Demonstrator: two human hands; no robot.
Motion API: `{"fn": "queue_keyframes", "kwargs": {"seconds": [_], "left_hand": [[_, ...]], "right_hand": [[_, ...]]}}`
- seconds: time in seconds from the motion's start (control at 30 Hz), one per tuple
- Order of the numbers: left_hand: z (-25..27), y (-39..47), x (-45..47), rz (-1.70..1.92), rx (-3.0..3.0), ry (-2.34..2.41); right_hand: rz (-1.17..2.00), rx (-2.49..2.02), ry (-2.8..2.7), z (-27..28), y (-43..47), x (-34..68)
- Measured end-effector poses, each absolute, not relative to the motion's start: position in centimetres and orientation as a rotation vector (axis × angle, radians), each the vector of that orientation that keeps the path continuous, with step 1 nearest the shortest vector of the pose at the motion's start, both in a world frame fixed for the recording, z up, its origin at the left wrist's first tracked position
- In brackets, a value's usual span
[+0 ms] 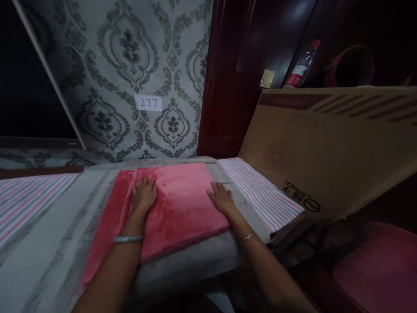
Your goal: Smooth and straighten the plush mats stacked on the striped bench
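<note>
A plush pink-red cloth (182, 204), folded into a rough rectangle, lies on a grey striped cover (81, 195). My left hand (143, 194) rests flat on its left part, fingers spread, beside a raised fold. At the right edge of the plush cloth, my right hand (222, 198) lies with fingers stretched out, touching that edge. Beyond the fold, a single darker red flap (106, 230) extends left and toward me, partly behind my left forearm. Neither hand grips anything.
Striped cloths lie at the left (29, 195) and right (260, 189) of the cover. A large cardboard box (309, 143) stands at the right, with a plastic bottle (299, 69) behind it. Patterned wallpaper bears a paper label (148, 103). A pink round seat (378, 265) is low right.
</note>
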State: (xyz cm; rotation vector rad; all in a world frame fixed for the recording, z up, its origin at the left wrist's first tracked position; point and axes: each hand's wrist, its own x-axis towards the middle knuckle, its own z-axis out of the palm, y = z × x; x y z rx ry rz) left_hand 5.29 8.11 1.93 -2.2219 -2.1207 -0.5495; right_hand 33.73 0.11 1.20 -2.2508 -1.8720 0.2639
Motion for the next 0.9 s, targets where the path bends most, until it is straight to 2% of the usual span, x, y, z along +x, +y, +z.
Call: {"fn": "queue_keyframes", "kwargs": {"seconds": [0.13,0.27,0.4,0.57,0.7,0.9], "left_hand": [[2.8,7.6,5.4,-0.581,-2.254,-2.124],[4.3,5.2,5.7,-0.639,-2.237,-2.047],[4.0,0.4,5.8,-0.568,-2.305,-1.836],[0.9,-3.8,4.8,-0.322,-2.353,-1.881],[-0.1,-4.0,4.4,-0.296,-2.346,-1.878],[0.0,-3.9,4.6,-0.384,-2.357,-1.893]], "right_hand": [[0.186,-2.375,-1.722,1.1,-2.4,35.5],[-0.001,-2.139,-1.825,2.5,-4.3,31.7],[0.096,-1.808,-2.128,3.2,-5.7,24.5],[0.224,-1.617,-2.342,1.6,-6.2,19.7],[0.209,-1.740,-2.290,0.3,-6.1,22.7],[0.091,-2.262,-1.867,-1.5,-8.0,32.6]]}}
